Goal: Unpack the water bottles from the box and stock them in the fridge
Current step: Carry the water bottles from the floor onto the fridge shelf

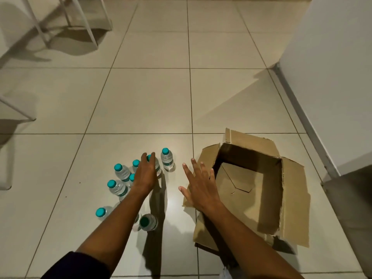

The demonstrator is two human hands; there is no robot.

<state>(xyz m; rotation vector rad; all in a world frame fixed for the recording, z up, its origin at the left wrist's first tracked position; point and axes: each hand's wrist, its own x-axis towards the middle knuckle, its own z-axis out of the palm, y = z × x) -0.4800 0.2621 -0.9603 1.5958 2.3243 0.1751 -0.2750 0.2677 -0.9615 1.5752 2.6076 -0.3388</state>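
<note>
Left hand [145, 174] first: we see it reaching over the cluster of water bottles [120, 184] on the tiled floor [141, 101], fingers curled down round one bottle [156, 166] whose teal cap peeks out between them. Whether the grip is fully closed we cannot tell, since the back of the hand covers the bottle's neck. Left of that hand stand several teal-capped bottles, close together; two of them are partly hidden behind the wrist and forearm. Nearer to us, one bottle [101, 213] stands apart at the left, and another [148, 222] just right of the forearm, with a further one barely visible under the arm. One bottle [167, 161] stands just right of the gripped one, not touched.

Our right hand [201, 188] hovers with fingers spread and straight, holding nothing, over the left flap of the cardboard box [261, 198]. We cannot tell whether it touches the flap. That box lies open near the floor's right side, its flaps splayed, its near-left corner hidden by the right forearm. White chair legs [80, 21] at far left are cut off by the frame.
</note>
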